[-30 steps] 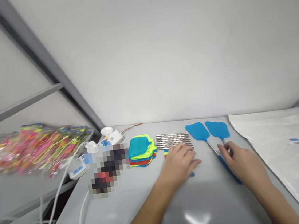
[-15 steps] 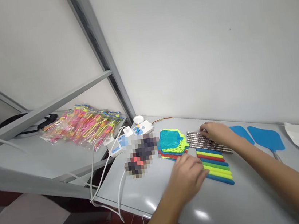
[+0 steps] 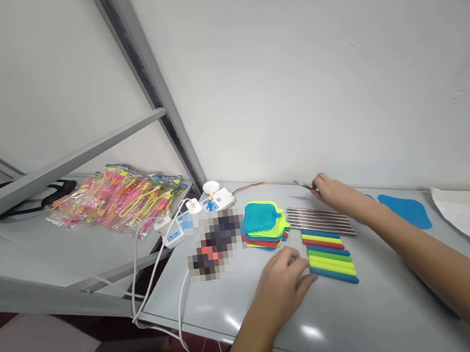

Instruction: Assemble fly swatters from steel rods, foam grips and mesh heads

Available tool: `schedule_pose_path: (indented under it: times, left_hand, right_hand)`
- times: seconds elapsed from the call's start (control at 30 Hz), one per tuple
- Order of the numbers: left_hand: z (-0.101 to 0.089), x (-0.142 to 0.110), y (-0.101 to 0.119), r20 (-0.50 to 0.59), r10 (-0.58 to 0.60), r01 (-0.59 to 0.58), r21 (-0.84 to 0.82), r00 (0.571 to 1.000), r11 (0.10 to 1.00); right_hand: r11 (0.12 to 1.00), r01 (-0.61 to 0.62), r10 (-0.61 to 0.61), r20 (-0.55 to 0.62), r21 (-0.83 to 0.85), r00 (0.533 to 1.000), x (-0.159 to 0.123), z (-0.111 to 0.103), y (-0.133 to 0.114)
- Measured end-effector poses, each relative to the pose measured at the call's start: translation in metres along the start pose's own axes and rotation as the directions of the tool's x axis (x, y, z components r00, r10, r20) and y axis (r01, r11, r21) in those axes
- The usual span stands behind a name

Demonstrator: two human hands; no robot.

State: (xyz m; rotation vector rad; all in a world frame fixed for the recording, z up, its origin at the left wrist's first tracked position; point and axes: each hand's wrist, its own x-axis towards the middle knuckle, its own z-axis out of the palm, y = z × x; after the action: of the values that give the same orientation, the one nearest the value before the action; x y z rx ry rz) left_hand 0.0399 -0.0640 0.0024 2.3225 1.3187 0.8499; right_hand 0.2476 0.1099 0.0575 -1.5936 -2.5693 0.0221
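Right hand clamped on one metal rod, held apart from its row; left hand low, at the coloured handles.

Change over the last half second: right hand, then over the row of rods, now holds a single rod up behind it, right of centre at mid-height of frame, so one piece is separated and the others lie side by side on the table. Left-hand fingertips, bent, sit at the handles' left ends, lower right of centre; cannot tell whether they grip one. Mesh heads lie stacked just left of the rods; blue head at right of frame, partly behind the right forearm.
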Motion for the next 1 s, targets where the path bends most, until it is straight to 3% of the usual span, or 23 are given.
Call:
schedule_pose_path:
  times: [0.13, 0.23, 0.33, 0.4, 0.43, 0.5, 0.6, 0.7, 0.83, 1.0]
  left_hand:
    - [0.006, -0.004, 0.002, 0.060, -0.030, 0.024, 0.098, 0.998, 0.995]
    - [0.008, -0.004, 0.003, 0.072, -0.016, 0.004, 0.162, 0.997, 0.987]
    - [0.007, -0.003, 0.004, 0.093, -0.002, -0.012, 0.156, 0.996, 0.988]
    - [0.006, -0.003, 0.006, 0.102, 0.001, -0.015, 0.136, 0.995, 0.991]
    - [0.005, -0.003, 0.007, 0.106, 0.001, -0.014, 0.127, 0.994, 0.992]
    - [0.004, -0.005, 0.012, 0.110, -0.009, -0.004, 0.115, 0.994, 0.993]
    - [0.002, -0.009, 0.019, 0.106, -0.022, 0.013, 0.082, 0.994, 0.997]
    - [-0.001, -0.013, 0.024, 0.085, -0.022, 0.023, -0.005, 0.996, 1.000]
    - [-0.010, -0.017, 0.028, -0.026, -0.037, 0.034, -0.114, 0.999, 0.993]
    - [-0.022, -0.013, 0.034, -0.216, 0.013, -0.038, -0.108, 0.976, 0.993]
  right_hand:
    - [0.985, -0.126, 0.143, -0.146, 0.118, 0.979, -0.030, -0.034, 0.000]
    - [0.923, -0.143, 0.277, -0.357, 0.357, 0.892, -0.067, -0.049, -0.007]
    - [0.798, 0.007, 0.385, -0.518, 0.603, 0.764, -0.107, -0.047, -0.021]
    - [0.642, 0.159, 0.477, -0.553, 0.750, 0.683, -0.129, -0.039, -0.032]
    - [0.555, 0.216, 0.520, -0.538, 0.803, 0.664, -0.137, -0.036, -0.037]
    - [0.393, 0.282, 0.583, -0.474, 0.875, 0.659, -0.149, -0.031, -0.046]
    - [0.195, 0.333, 0.615, -0.379, 0.923, 0.692, -0.158, -0.029, -0.055]
    - [0.062, 0.386, 0.613, -0.340, 0.920, 0.713, -0.162, -0.030, -0.060]
    - [-0.001, 0.424, 0.621, -0.332, 0.906, 0.710, -0.165, -0.028, -0.066]
    - [0.002, 0.415, 0.622, -0.325, 0.910, 0.712, -0.167, -0.020, -0.080]
